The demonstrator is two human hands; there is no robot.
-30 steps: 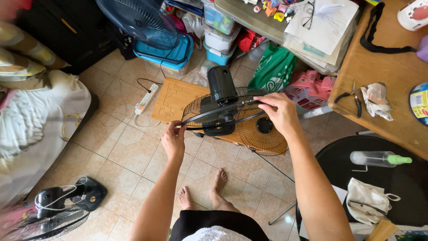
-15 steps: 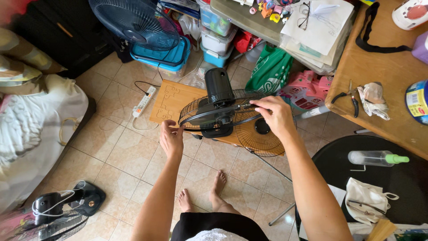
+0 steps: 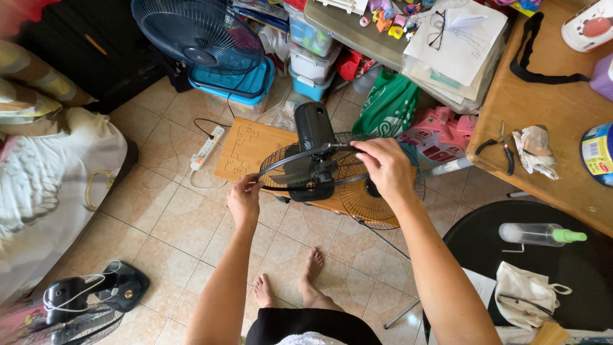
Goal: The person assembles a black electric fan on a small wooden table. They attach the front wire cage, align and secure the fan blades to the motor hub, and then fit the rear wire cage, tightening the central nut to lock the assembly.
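A black fan with a round motor housing (image 3: pixel 313 124) stands on a low wooden board (image 3: pixel 246 148) on the tiled floor. Its wire guard (image 3: pixel 297 167) is tilted, with a thin black ring around the rim. My left hand (image 3: pixel 244 199) pinches the ring at the guard's near left edge. My right hand (image 3: pixel 382 167) grips the ring and rim at the upper right, covering part of a second wire guard (image 3: pixel 377 201) that lies behind it.
A blue fan (image 3: pixel 198 35) stands on plastic bins at the back. A power strip (image 3: pixel 205 148) lies left of the board. A wooden table (image 3: pixel 549 108) with pliers is right, a black round table (image 3: pixel 543 262) with a spray bottle below it. Another fan (image 3: pixel 83 297) lies bottom left.
My right hand has slid left along the guard's rim and my left hand has risen slightly. The guard and ring have tilted a little under both hands.
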